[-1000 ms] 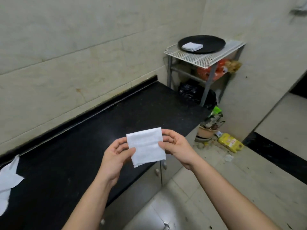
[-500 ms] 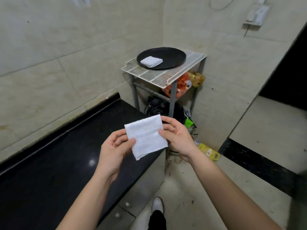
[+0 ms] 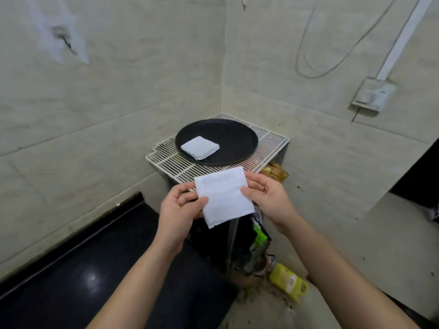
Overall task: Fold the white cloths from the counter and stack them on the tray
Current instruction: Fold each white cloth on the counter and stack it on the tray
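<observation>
Change: round black tray [image 3: 237, 138] on white wire rack [image 3: 268, 143] now nearer, at 12 o'clock; black stone desk [image 3: 95, 281] dropped to 7 o'clock. Room: beige tiled corner, wall socket [image 3: 371, 95] at 2 o'clock. Square folded white cloth [image 3: 223, 197]: flat, held in the air before the rack; fingers of left hand [image 3: 179, 210] and right hand [image 3: 268, 198] pinch opposite sides. Second folded white cloth [image 3: 200, 147] lies on tray.

A folded cloth [image 3: 200, 147] lies on the tray [image 3: 240, 141], atop the rack [image 3: 270, 141] beyond the counter [image 3: 95, 269].

Fingers of left hand [image 3: 177, 210] and right hand [image 3: 268, 198] partly behind the cloth [image 3: 224, 198]; counter [image 3: 95, 288] cut off below
</observation>
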### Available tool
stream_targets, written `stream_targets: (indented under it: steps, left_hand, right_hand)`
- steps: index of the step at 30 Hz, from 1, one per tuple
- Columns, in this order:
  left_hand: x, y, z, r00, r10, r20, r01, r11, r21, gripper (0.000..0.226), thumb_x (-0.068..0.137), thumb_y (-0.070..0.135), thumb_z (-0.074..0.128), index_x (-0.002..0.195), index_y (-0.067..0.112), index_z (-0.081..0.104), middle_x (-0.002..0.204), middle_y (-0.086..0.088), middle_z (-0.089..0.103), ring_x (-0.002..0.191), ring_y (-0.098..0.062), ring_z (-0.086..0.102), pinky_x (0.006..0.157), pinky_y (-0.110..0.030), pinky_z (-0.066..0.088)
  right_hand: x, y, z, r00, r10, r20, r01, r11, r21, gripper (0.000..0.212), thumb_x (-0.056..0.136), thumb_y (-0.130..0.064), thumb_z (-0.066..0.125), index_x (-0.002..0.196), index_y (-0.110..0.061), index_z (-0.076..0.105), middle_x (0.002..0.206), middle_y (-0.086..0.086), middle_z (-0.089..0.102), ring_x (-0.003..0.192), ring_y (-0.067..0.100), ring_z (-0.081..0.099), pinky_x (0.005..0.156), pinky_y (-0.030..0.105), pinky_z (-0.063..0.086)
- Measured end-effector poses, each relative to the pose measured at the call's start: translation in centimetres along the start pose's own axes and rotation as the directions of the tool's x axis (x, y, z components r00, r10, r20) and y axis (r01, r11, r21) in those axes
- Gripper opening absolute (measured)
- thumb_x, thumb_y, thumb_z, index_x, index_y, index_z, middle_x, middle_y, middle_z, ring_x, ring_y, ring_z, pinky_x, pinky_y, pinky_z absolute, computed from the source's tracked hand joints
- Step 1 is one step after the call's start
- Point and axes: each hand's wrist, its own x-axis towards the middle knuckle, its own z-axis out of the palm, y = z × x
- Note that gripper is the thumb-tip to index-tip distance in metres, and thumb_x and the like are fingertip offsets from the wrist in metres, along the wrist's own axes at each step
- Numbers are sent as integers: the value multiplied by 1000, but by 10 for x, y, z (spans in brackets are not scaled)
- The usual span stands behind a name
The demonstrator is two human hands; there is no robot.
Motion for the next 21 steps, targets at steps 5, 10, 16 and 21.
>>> stream_targets:
  steps: [5,10,16,21]
  left_hand:
    - [72,-1,25,997,-25,-70,26,1000,9,37,83,-2,73,115,9,61,102,-17,73,87,-27,73,64,-36,58]
    - [144,-10,44,971,-78,-226,73,997,-28,33,84,-1,73,112,10,60,100,-14,72,76,-19,74,53,-27,56]
    - [224,-12,56,886,-286,-365,197,945,-262,44,84,-1,72,124,5,54,105,-18,73,79,-25,74,63,-30,59]
    - [271,-13,62,850,-243,-467,132,957,-258,50,85,-12,63,129,7,49,118,-13,69,101,-26,70,74,-31,57]
  right_hand:
    - [78,-4,-20,1000,-20,24,22,993,-114,34,92,2,64,113,-25,67,101,-10,77,97,7,72,82,26,59]
    - [187,11,-30,987,40,158,-9,981,-191,33,93,-10,67,123,-25,67,108,-7,74,96,5,71,77,21,58]
    - [314,24,-22,912,255,323,-204,962,-184,42,92,-12,69,133,-12,60,117,0,71,103,13,69,84,30,58]
    - [382,30,-9,816,348,462,-297,937,-182,51,94,-10,64,143,-13,50,124,-1,69,111,17,66,90,37,56]
